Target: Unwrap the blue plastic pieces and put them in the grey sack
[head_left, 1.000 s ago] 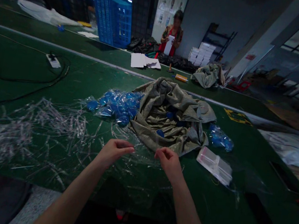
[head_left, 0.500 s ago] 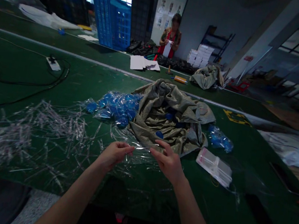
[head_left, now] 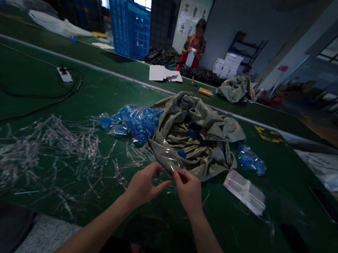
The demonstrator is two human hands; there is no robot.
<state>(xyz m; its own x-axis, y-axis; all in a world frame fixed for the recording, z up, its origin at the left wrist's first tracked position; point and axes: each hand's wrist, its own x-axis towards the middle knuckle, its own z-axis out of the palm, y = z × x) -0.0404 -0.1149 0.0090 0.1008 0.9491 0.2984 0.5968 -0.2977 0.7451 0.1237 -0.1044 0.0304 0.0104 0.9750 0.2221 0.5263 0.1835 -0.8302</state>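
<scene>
In front of me, my right hand [head_left: 189,190] pinches the edge of a clear plastic bag [head_left: 168,164]; its glints show against the sack behind. My left hand [head_left: 144,185] is close beside it, thumb and fingers apart, holding nothing that I can see. Just beyond both hands lies an open grey-green woven sack [head_left: 203,115] with a few blue pieces [head_left: 181,153] inside. Left of the sack is a heap of blue items in clear bags [head_left: 139,124]. To the right lies a banded stack of clear bags [head_left: 245,191].
Thin clear plastic strips [head_left: 67,140] litter the green table [head_left: 104,86] on the left. More bagged blue items [head_left: 251,159] lie right of the sack. A power strip [head_left: 64,74] with cables is at far left. A person [head_left: 194,49] stands across the table beyond a blue crate [head_left: 128,28].
My hands have come together. The left hand has moved right and its fingers have parted from the plastic; the right hand has closed into a pinch on the bag.
</scene>
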